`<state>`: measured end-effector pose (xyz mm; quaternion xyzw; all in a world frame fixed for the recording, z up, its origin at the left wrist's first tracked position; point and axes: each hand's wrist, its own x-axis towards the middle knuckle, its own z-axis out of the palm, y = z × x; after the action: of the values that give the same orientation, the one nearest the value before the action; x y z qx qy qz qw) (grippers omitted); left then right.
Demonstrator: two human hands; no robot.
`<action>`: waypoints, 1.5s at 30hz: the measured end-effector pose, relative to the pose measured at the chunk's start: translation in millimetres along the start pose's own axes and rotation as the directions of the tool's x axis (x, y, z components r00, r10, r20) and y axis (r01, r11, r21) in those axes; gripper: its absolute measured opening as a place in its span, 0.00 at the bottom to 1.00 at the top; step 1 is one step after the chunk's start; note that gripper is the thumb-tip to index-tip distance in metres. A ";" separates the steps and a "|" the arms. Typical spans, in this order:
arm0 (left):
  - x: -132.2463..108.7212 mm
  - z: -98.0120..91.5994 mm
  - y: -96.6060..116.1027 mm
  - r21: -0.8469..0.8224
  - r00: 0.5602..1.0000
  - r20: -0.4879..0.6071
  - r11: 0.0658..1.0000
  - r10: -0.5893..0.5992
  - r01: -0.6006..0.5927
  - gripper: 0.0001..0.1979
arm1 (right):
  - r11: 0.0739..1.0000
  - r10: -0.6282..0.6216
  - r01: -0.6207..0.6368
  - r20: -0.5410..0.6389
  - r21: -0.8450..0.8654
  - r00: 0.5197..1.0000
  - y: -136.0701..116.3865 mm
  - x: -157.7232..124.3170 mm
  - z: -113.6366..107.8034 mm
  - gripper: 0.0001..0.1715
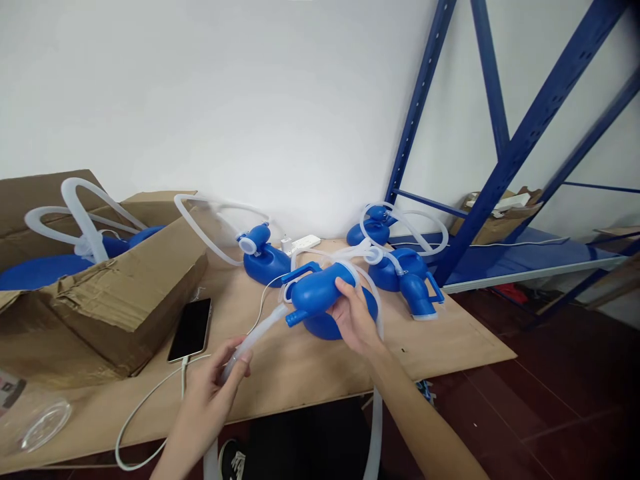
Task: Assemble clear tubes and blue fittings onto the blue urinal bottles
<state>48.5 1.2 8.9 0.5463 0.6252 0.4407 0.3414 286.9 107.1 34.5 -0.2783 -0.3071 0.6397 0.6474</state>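
Note:
My right hand (353,317) grips a blue plastic urinal bottle (320,288) with a side handle and a short ribbed spout (296,318). The spout points toward my left. In my left hand (215,383), the fingers are wrapped round a translucent hose (260,331). That hose's upper end lies close to the spout, whose own end shows uncovered. Behind and under the held bottle sits another rounded blue container (327,327), partly hidden by my right hand. A milky hose (375,427) hangs down past the table edge beside my right forearm.
More blue bottles with hoses stand at the back, one left (267,263) and others right (415,290). An open cardboard box (150,293) holds more. A phone (191,328) with a white cable, a power strip (306,244) and a clear plastic jar (45,423) lie on the table (450,340). Blue shelving (525,147) stands right.

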 end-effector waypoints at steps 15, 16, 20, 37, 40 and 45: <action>-5.4 4.7 17.4 0.331 0.966 -0.083 0.921 0.244 -0.204 0.29 | 0.971 -0.237 0.233 -0.097 -0.052 0.967 -10.9 -5.2 -28.5 0.44; -5.5 4.2 18.5 0.340 0.962 -0.086 0.915 0.260 -0.217 0.29 | 0.972 -0.232 0.227 -0.091 -0.055 0.969 -11.5 -5.4 -29.0 0.44; -4.8 1.2 22.1 0.347 0.956 -0.058 0.904 0.286 -0.250 0.28 | 0.980 -0.189 0.183 -0.071 -0.083 0.979 -16.2 -6.6 -29.7 0.45; 3.5 -3.3 -2.7 0.096 0.986 0.163 0.994 0.041 -0.057 0.28 | 0.993 0.035 -0.024 0.093 -0.117 0.995 -27.2 -2.0 -35.8 0.41; 4.2 -5.4 -4.9 0.110 0.974 0.221 0.992 0.043 -0.069 0.26 | 0.987 0.070 -0.050 0.123 -0.153 0.990 -29.0 0.4 -35.8 0.38; 3.4 -6.1 -4.5 0.162 0.977 0.187 0.978 0.100 -0.131 0.25 | 0.980 0.053 -0.034 0.095 -0.196 0.994 -24.9 1.1 -33.4 0.43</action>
<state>40.7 3.4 7.2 0.6466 0.5952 0.3533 0.3206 328.4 108.6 31.3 -0.3146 -0.3938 0.6337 0.5869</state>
